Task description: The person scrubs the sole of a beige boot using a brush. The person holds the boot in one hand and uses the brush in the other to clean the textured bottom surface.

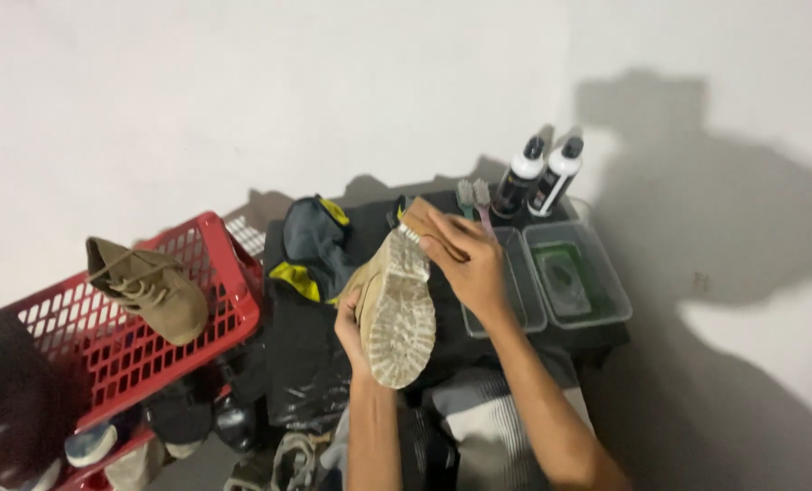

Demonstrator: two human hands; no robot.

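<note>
While the left hand (351,329) grips a tan boot (395,305) by its side at the centre of the frame, sole turned up toward the camera, the right hand (472,265) closes around a wooden brush (421,225) and sets its bristles against the toe end of the sole. Pale dirt fills the tread. Under the boot lies a dark cloth over the bench (551,341), and a yellow-and-grey rag (313,250) sits bunched just left of centre.

To the right of the hands stand two clear tubs (606,291), one with greenish liquid and a sponge. Two black-and-white bottles (540,177) stand behind them at upper right, with two small brushes (474,195) upright beside them. At left a red basket (215,273) carries the second boot (151,286) on its rim, with more shoes heaped below.

Risks, as I judge them: the boot is held by one hand only, so a hard stroke could twist it loose. The right elbow moves close to the tubs, and a wide sweep could knock one and spill it. The second boot looks poorly balanced on the basket edge and could slide off if bumped.
</note>
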